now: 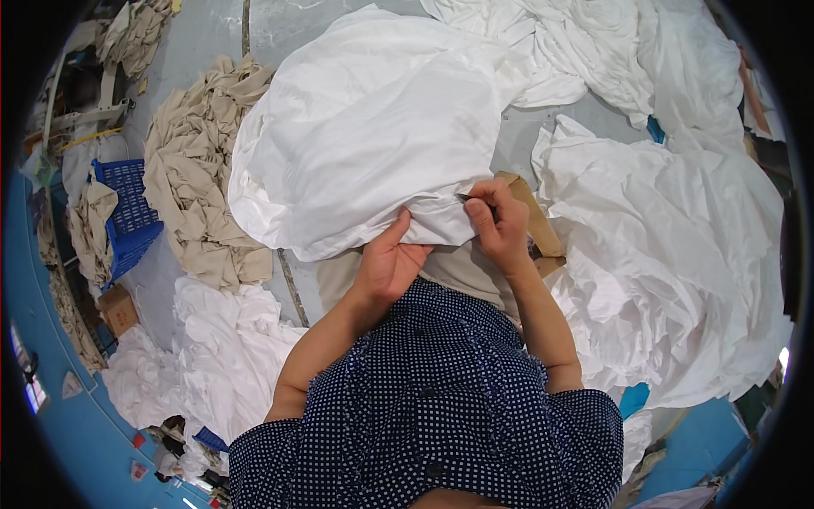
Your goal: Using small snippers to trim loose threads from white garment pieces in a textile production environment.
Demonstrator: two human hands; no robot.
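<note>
A big white sheet (365, 127) billowed from centre toward twelve o'clock — soft, light, probably slippery, best gripped along its hem. The left hand (388, 263) clasped that lower edge; the right hand (500, 222) pinched it — beside a cardboard piece (534, 216).

left hand (392, 265) grips the lower edge of a big white cloth (373, 127) | right hand (500, 222) pinches the same hem, a small dark tool between its fingertips | beige fabric pile (197, 182) to the left | blue crate (127, 208) beyond it | white heaps (678, 254) to the right | grey floor (203, 42)
</note>
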